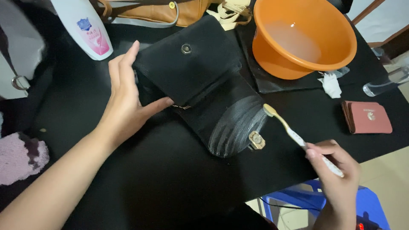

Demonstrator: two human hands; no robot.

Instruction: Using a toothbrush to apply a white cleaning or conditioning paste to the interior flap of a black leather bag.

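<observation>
Pinching a slim white toothbrush (298, 138) in your right hand (336, 179), you press your flat, spread left hand (125, 102) against the black fabric purse (204, 85), its rounded flap streaked pale.

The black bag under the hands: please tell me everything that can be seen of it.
The black bag is small and looks like suede or dull fabric. It lies on the black table with its flap folded open, so a round metal snap shows on one panel. A gold clasp sits near the rounded lower end, where pale whitish streaks cover the surface. The left hand steadies its left edge, thumb on it. The toothbrush in the right hand has its head at the streaked part.
</observation>
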